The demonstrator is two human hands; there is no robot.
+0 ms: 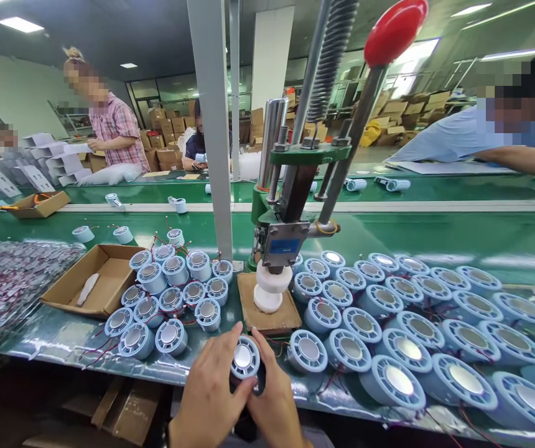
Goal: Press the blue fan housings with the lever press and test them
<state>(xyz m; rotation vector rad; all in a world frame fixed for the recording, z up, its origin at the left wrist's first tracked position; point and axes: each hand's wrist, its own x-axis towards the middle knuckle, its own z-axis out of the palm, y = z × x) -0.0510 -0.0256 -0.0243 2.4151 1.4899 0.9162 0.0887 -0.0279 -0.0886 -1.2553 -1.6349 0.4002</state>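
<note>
The fingers of the left hand [211,382] and right hand [274,392] are drawn in around one round light-blue housing [245,357], holding it from both sides with its silver disc facing up; it is at the front edge of the glossy green worktop [78,342]. Just beyond the fingertips, a brown board [274,322] bears a white cup [267,300], with the white head [274,277] of a green hand press [309,155] over it. The press's steel lever rises to a red knob [395,32]. Left of the board sits a loose cluster of similar housings [171,337] with thin red wires, then an open cardboard tray [69,300] holding a pale, flat piece [88,290], and a spread of clear plastic packing [10,286]. Right of the press, more housings [398,381] stand close together in uneven rows. Farther back, a pale strip [398,206] crosses the green surface, and a grey post [211,118] stands upright. Across from it are a person in a checked shirt [117,127], a seated person in a dark top [193,147] and a person in light blue [454,134] leaning over. Behind them, cardboard boxes [167,129] are piled under bright ceiling lights [20,25].
</note>
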